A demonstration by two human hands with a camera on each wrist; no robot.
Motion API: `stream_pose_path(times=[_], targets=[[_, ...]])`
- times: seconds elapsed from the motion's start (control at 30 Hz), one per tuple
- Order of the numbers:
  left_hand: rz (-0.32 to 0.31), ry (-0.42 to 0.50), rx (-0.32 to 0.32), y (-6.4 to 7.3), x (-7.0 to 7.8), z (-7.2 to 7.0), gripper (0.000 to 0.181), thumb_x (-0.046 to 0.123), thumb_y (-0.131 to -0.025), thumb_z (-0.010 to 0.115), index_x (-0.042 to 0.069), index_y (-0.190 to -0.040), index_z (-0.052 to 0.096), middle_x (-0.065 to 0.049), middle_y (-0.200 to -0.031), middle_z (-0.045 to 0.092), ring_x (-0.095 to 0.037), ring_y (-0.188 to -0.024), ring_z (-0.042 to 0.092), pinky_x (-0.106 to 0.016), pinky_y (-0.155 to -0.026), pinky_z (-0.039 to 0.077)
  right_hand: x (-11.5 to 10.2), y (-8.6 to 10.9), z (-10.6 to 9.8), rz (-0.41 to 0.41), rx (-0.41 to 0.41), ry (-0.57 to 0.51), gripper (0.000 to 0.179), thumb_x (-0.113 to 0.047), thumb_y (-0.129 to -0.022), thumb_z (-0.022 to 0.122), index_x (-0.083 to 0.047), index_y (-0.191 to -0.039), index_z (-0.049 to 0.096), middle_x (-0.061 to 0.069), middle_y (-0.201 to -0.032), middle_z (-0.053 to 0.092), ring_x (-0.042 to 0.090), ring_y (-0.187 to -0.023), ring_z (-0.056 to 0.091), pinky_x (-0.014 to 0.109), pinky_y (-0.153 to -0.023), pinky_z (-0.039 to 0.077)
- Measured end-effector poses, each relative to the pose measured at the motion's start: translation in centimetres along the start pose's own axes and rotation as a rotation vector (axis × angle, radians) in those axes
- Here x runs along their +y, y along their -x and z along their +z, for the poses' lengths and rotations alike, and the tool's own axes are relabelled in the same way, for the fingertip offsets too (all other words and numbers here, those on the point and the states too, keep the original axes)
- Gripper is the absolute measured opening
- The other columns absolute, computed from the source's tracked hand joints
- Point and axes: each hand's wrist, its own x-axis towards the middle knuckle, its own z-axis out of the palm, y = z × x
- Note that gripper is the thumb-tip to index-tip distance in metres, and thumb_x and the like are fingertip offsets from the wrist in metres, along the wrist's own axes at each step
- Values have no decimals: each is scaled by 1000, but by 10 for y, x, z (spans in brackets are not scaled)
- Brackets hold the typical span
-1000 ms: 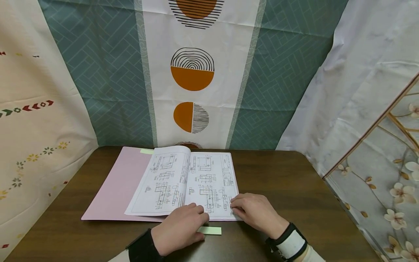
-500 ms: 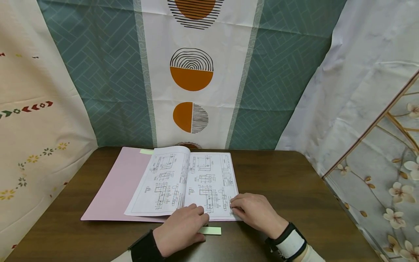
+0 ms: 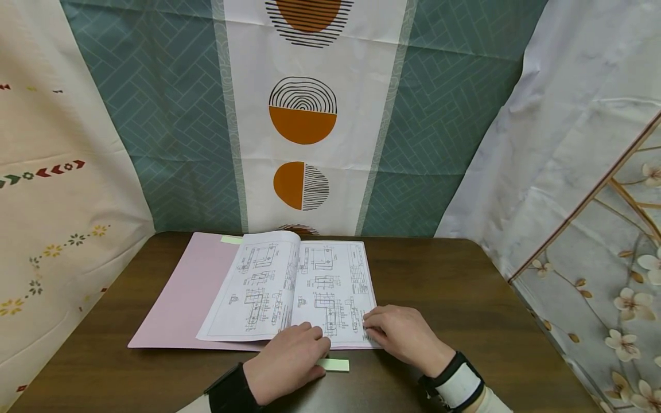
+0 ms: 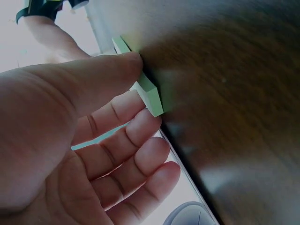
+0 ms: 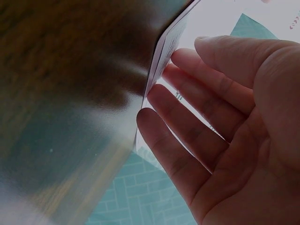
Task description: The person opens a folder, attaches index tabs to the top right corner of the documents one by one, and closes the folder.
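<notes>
An open booklet of technical drawings (image 3: 330,287) lies on the table, its left page curving up at the spine. Under it is a pink cover or folder (image 3: 181,304). My left hand (image 3: 289,361) is at the booklet's front edge, pinching a narrow light-green pad of sticky notes (image 3: 337,365) between thumb and forefinger; the left wrist view shows the thickness of the green pad (image 4: 149,96). On the lower right corner of the right page rests my right hand (image 3: 405,335). In the right wrist view its fingers (image 5: 176,136) are loosely extended and grip nothing.
A light-green sticky strip (image 3: 231,239) sits at the pink cover's top edge. The brown wooden table (image 3: 434,275) reaches back to a patterned curtain (image 3: 196,115). Printed cloths hang at the left (image 3: 62,201) and right (image 3: 578,201).
My left hand has crept slightly to the right along the green pad, covering a little more of it. My right hand and the booklet have stayed in place.
</notes>
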Motion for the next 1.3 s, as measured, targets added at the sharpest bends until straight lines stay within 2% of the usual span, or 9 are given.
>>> stream_pose_path(times=[0.27,0.53,0.67,0.83,1.0,1.17,1.3], targets=[[-11,2,-11,-2,3,-4,27,35,-92,92,19,-96,70,10,-81,60,-9,-73,52,-27,-64,44,1,0,2,-10,18,7,15,-21,-97,87,-18,-112,88,-5,-117,81,16,-110,76,42,-90,63],[-15,70,56,-4,-1,-13,27,29,-96,89,17,-93,65,11,-74,57,-5,-67,54,-27,-62,46,1,0,2,-18,23,2,13,-20,-98,86,-17,-111,88,-5,-115,81,15,-107,76,41,-88,63],[-38,101,93,-13,-9,-22,24,26,-97,89,16,-96,66,12,-75,53,-7,-68,48,-27,-64,45,2,-3,0,-12,12,-20,8,-21,-99,85,-19,-107,87,-9,-107,80,7,-92,72,35,-79,62],[-93,92,151,-27,-22,-28,22,25,-98,87,14,-99,68,8,-80,59,-10,-70,50,-29,-65,48,0,-10,-4,34,-27,-88,3,-22,-102,82,-20,-99,84,-17,-85,68,2,-69,52,27,-63,48],[-171,83,174,-36,-34,-26,20,25,-98,87,13,-102,72,5,-85,66,-11,-72,53,-29,-67,49,-1,-17,-6,103,-54,-132,7,-24,-101,83,-18,-101,85,-15,-77,61,3,-64,51,27,-57,44],[-234,113,179,-39,-40,-26,21,25,-98,88,13,-109,75,4,-91,71,-12,-74,54,-29,-70,50,-2,-25,-11,159,-41,-128,20,-28,-98,86,-16,-115,87,-7,-94,78,6,-74,63,29,-65,52],[-265,137,177,-39,-43,-25,22,25,-97,88,13,-111,75,4,-94,72,-12,-76,55,-30,-72,50,-4,-34,-18,162,16,-119,27,-28,-96,89,-15,-120,86,-1,-108,82,12,-88,74,34,-75,60]])
